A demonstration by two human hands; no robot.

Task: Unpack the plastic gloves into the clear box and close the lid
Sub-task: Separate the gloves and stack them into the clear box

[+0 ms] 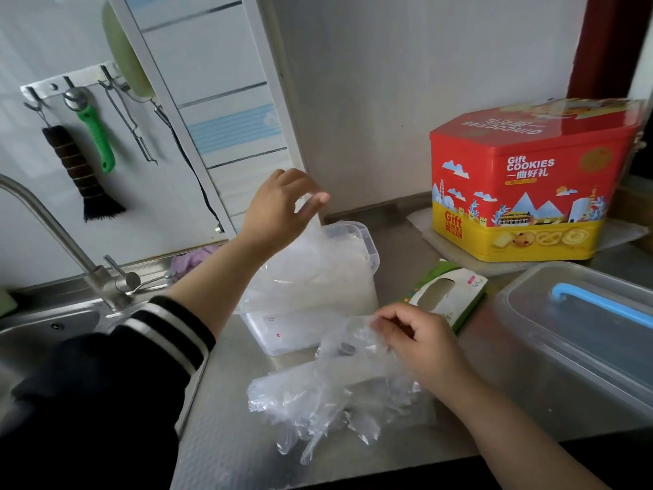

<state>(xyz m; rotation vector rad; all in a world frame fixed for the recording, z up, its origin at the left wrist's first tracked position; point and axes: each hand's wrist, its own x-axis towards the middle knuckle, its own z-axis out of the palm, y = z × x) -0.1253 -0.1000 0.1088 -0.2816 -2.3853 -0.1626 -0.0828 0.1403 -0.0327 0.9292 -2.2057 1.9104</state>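
My left hand (pixel 279 203) is raised above the small clear box (pixel 357 238) and pinches the top of a clear plastic glove (pixel 311 274) that hangs down in front of the box. The box stands open at the middle of the steel counter, partly hidden by the glove. Nearer the front edge, my right hand (pixel 420 344) grips the cuff end of a crumpled bunch of clear plastic gloves (pixel 328 401) lying on the counter. The green and white glove carton (pixel 448 295) lies open beside the box, to its right.
A red and yellow cookie tin (pixel 523 185) stands at the back right. A large clear container with a blue handle (pixel 579 327) sits at the right. On the left are the sink (pixel 39 334), the tap (pixel 63 242) and wall hooks with tools (pixel 95 132).
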